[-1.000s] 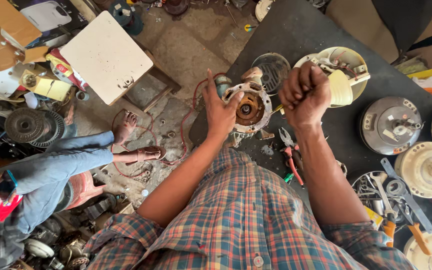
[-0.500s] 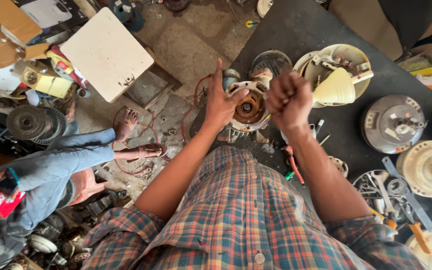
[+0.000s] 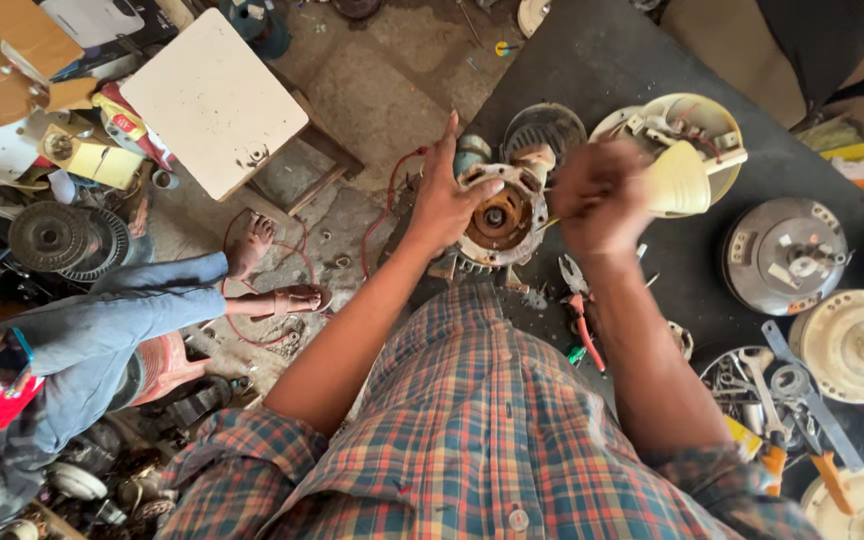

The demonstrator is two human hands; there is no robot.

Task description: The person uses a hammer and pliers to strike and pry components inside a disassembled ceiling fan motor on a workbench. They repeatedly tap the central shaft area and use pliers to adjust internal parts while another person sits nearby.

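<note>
Now the motor housing (image 3: 497, 212), a round metal unit with copper windings showing at its core, is sitting at the near edge of the dark workbench (image 3: 602, 60), just in front of the person's checked shirt. The left hand (image 3: 444, 195) is pressing against its rim with fingers spread, steadying it. The right hand (image 3: 597, 200), which was raised in a fist a second ago, is now blurring down just beside the housing, clenched around something too smeared to identify. Red-handled pliers (image 3: 582, 320) are lying close by, and a cream fan cover (image 3: 677, 150) is resting behind.
</note>
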